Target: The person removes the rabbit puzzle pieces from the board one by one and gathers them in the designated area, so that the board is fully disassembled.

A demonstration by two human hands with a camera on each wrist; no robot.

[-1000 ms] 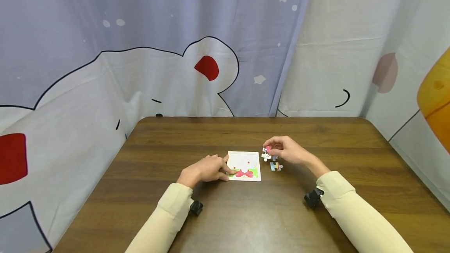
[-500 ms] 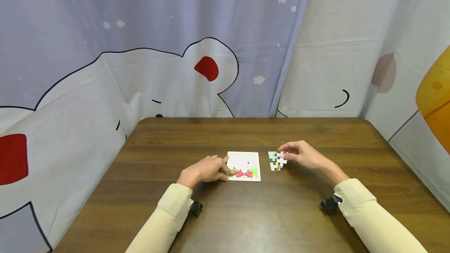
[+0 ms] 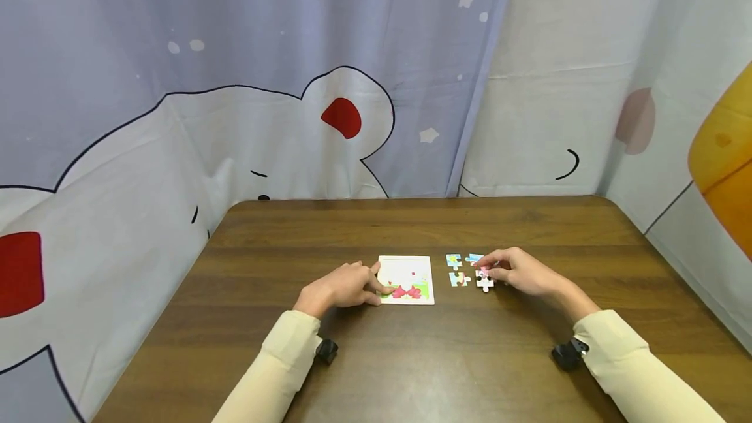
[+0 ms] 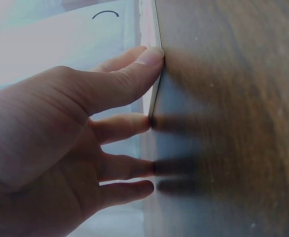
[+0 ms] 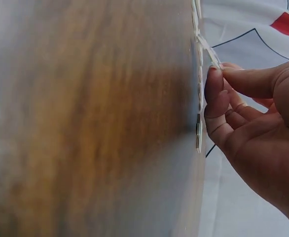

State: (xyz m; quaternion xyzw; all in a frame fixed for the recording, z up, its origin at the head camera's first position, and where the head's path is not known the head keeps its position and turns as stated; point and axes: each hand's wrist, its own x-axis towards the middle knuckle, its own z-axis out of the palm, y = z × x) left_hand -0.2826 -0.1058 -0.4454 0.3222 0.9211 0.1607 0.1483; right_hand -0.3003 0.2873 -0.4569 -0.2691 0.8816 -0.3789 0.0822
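A white square puzzle board (image 3: 404, 269) lies on the table, its lower part printed green and pink. My left hand (image 3: 343, 287) rests at the board's left edge, one finger lying over the printed part. In the left wrist view the thumb (image 4: 149, 57) touches the board's edge, and the fairly straight fingers reach down to the table. My right hand (image 3: 523, 271) pinches a pink and white jigsaw piece (image 3: 484, 281) between thumb and fingers. That piece is tilted, one side low near the other pieces, as the right wrist view shows (image 5: 211, 52).
Loose jigsaw pieces lie right of the board: a blue and yellow one (image 3: 454, 261), one with a rainbow print (image 3: 458, 279) and a blue one (image 3: 474, 258) partly under my right fingers. A brown wooden table (image 3: 376, 358) bears everything. A printed curtain (image 3: 282, 136) hangs behind it.
My right hand has moved to the right and slightly nearer with the pink and white jigsaw piece, uncovering other pieces. The left hand has stayed at the board.
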